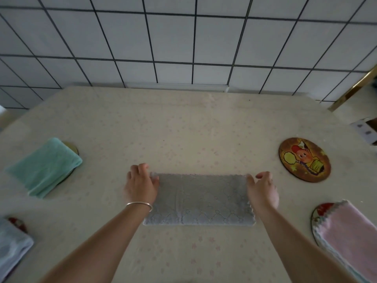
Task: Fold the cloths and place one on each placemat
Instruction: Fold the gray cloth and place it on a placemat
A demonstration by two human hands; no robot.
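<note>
A grey cloth (201, 199) lies folded into a long rectangle at the middle of the table. My left hand (140, 183) pinches its far left corner. My right hand (262, 189) holds its far right edge with curled fingers. A round cartoon placemat (304, 159) lies bare at the right. A folded green cloth (43, 167) covers a placemat (71, 148) at the left. A folded pink cloth (350, 235) lies on a placemat (318, 213) at the near right. A pale blue cloth (12, 244) covers a placemat (17, 223) at the near left.
The table carries a cream cloth with a faint flower print (183, 129). A white tiled wall (183, 48) rises behind its far edge. A gold-coloured bar (355, 88) and a small white box (365, 129) stand off the table's right side.
</note>
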